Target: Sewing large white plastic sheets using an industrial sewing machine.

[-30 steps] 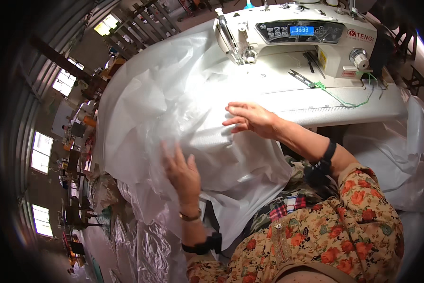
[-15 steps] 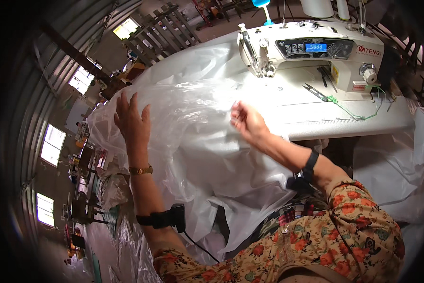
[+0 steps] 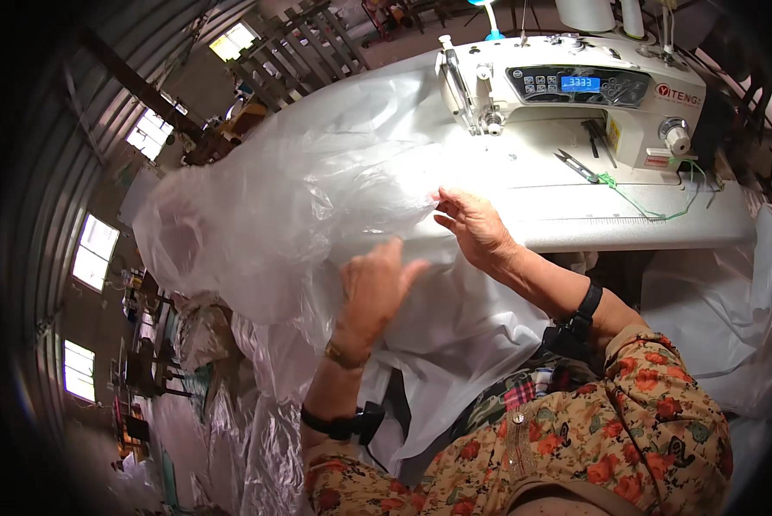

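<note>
- Your left hand lies palm-down on the translucent plastic sheet, fingers loosely spread and pressing the film rather than closed round it.
- Your right hand has its fingers curled, pinching a crumpled edge of the same sheet between thumb and fingertips.
- The sheet is thin, glossy and creased; it billows in a puffy mound over the left part of the worktop and spills off the near edge towards your lap.
- Beneath it, a smoother, more opaque white layer hangs down in broad folds over the front of the worktop.
- Each wrist carries a black band; the left also has a thin gold-coloured bracelet.
- Your sleeves are a soft floral print in orange and tan.
- Beyond your right hand stands a white sewing machine, boxy and hard-edged, with a small blue-lit display and a round knob at its right end.
- Small thread snips with green thread trailing lie on the matte white worktop by the machine's base.
- More crinkled clear plastic is heaped at your right.
</note>
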